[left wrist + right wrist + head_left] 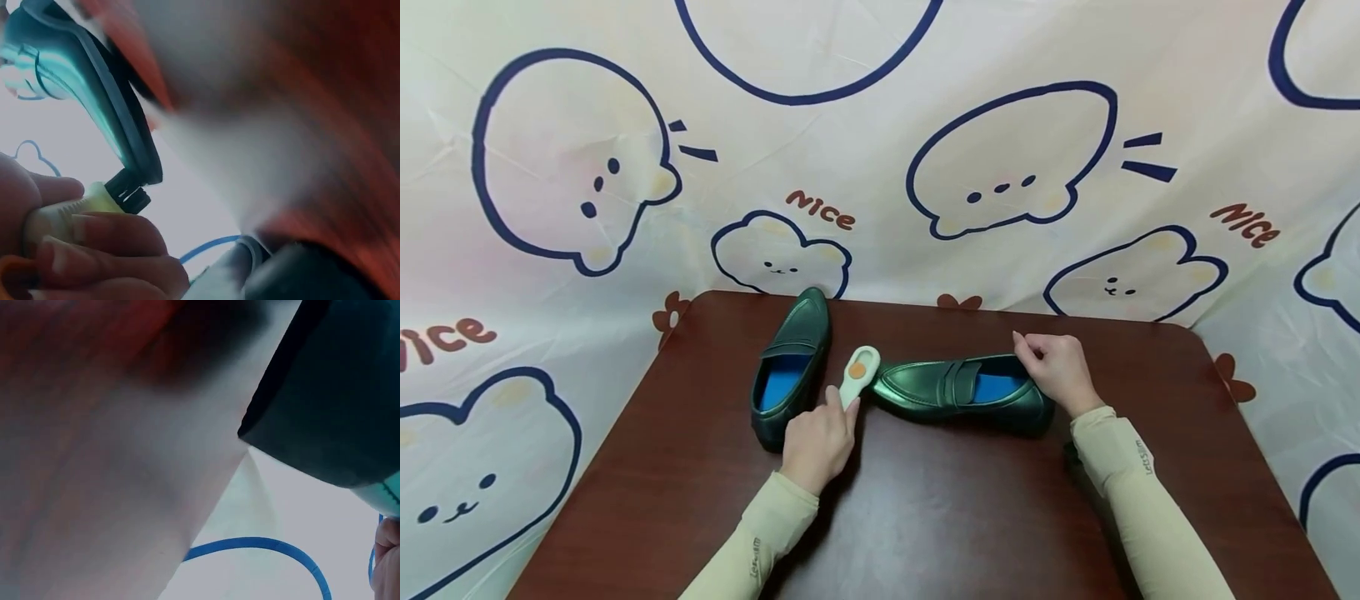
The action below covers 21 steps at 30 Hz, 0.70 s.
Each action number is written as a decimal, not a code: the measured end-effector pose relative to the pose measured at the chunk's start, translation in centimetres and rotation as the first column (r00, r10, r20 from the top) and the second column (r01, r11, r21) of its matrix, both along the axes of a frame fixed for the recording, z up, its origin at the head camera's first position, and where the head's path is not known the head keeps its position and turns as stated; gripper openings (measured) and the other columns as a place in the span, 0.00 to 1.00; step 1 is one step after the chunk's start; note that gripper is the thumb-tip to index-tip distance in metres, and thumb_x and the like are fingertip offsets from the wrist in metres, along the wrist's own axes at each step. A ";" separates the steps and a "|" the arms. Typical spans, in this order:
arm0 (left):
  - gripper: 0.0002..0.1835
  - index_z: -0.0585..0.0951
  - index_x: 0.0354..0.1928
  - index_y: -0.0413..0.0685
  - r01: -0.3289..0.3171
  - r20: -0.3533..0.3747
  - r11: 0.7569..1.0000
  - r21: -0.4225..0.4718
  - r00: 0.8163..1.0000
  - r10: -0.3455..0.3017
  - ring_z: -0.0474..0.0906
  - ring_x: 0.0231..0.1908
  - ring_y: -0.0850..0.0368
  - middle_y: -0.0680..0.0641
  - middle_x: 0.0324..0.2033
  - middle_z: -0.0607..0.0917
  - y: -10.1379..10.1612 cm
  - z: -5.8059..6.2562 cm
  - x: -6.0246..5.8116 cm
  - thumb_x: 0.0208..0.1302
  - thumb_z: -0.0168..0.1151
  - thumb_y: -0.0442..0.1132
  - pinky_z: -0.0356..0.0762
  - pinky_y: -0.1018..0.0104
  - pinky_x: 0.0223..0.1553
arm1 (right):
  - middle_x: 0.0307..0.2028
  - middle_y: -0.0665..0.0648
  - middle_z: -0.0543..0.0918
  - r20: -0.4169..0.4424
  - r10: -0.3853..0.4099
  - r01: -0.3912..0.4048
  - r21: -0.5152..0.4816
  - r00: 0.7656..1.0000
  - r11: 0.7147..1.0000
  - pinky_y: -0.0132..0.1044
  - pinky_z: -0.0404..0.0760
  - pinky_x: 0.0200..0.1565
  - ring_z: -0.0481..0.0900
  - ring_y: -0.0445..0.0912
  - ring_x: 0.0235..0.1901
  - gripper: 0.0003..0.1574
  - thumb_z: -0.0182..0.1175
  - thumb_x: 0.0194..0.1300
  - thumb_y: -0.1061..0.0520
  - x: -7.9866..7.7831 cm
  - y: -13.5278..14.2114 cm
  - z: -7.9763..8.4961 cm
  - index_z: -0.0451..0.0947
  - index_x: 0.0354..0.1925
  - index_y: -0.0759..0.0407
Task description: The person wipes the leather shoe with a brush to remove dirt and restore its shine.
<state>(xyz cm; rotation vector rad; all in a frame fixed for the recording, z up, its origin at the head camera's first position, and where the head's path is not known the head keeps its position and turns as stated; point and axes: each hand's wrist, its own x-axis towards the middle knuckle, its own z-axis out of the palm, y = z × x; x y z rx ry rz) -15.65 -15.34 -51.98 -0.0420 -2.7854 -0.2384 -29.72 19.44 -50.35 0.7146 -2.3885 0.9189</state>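
Head view: from six o'clock, down toward twelve across the worktop; wrist views: close-up, sharing the three-o'clock shoe.

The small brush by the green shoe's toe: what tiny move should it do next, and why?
I'd probably slide the small brush gently along the toe, because its dark bristles are right there. The left grip pinches its handle, while the right grip holds the green shoe near its heel.

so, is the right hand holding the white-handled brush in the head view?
No, the left hand grips the white-handled brush; the right hand is at a green loafer's heel.
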 end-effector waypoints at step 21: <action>0.19 0.69 0.36 0.45 0.217 0.175 0.965 0.146 0.955 -0.241 0.64 0.11 0.54 0.50 0.13 0.69 5.1 0.7 -0.8 0.82 0.48 0.52 0.62 0.60 0.16 | 0.10 0.45 0.63 -0.147 0.036 -0.027 0.065 0.988 0.998 0.29 0.57 0.18 0.61 0.37 0.13 0.32 0.67 0.66 0.65 0.1 0.1 -0.9 0.65 0.11 0.49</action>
